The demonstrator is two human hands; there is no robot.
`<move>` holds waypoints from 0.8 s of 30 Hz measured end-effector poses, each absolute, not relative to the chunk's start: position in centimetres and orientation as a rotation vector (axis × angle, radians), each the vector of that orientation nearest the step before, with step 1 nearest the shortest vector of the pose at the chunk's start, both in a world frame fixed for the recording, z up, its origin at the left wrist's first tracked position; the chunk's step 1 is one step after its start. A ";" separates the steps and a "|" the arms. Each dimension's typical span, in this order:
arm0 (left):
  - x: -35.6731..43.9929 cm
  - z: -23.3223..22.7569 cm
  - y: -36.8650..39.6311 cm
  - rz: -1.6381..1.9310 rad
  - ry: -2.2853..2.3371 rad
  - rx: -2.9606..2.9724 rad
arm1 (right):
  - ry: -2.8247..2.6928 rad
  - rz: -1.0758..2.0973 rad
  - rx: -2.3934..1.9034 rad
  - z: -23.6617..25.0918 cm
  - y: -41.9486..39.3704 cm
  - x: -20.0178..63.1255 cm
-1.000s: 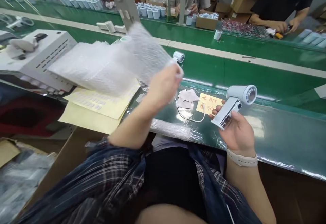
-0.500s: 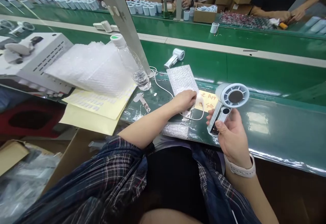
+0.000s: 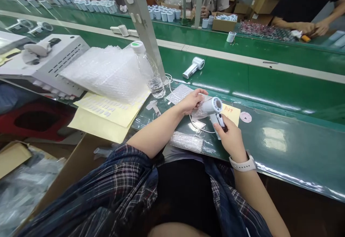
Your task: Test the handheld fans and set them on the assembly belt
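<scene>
My right hand (image 3: 231,136) is closed around the handle of a light-blue handheld fan (image 3: 211,105), its round head tipped toward the left. Close against the fan's head, my left hand (image 3: 192,101) pinches a bubble-wrap bag (image 3: 181,92), whose near part lies between the hand and the fan. A white cable (image 3: 201,127) loops on the bench below both hands. Under and behind the fan is a yellow note (image 3: 232,113) with red handwriting, and right of it a round pink sticker (image 3: 245,117). A bubble-wrapped bundle (image 3: 185,142) lies at the bench's near edge.
A water bottle (image 3: 153,75) stands left of my hands by a metal post (image 3: 147,25). Bubble-wrap bags (image 3: 105,75) and yellow sticker sheets (image 3: 107,107) lie further left, beside a white machine (image 3: 61,59). Another fan (image 3: 194,67) rests on the green belt. Co-workers sit across.
My right hand has brought the fan leftward, against the bubble-wrap bag. My left hand has lifted the bag's near end. The pink sticker now shows on the bench.
</scene>
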State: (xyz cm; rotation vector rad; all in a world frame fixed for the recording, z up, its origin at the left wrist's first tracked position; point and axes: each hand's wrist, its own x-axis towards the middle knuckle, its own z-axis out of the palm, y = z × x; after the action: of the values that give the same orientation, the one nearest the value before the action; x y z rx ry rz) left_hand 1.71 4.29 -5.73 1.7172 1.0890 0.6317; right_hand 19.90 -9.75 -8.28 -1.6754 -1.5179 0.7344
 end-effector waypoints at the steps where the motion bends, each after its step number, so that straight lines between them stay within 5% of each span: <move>1: 1.5 -5.4 4.2 0.650 1.093 1.704 | -1.537 0.727 -1.691 -8.1 -9.5 19.7; 11: 1.3 -0.1 -3.4 0.417 0.827 3.027 | -1.427 0.872 -1.557 -4.4 -8.8 20.4; 19: -0.5 4.9 -5.0 1.117 0.745 2.596 | -1.559 1.353 -1.126 0.9 -11.7 19.3; 24: -1.0 6.6 -5.4 1.433 0.601 2.148 | -1.539 0.673 -1.227 3.3 -14.5 19.8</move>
State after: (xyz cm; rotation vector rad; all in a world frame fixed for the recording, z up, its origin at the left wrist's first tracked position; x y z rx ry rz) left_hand -1.01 -5.41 6.58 2.1484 0.6013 1.4334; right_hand 19.80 -14.52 3.27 -1.2265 -1.5391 0.6735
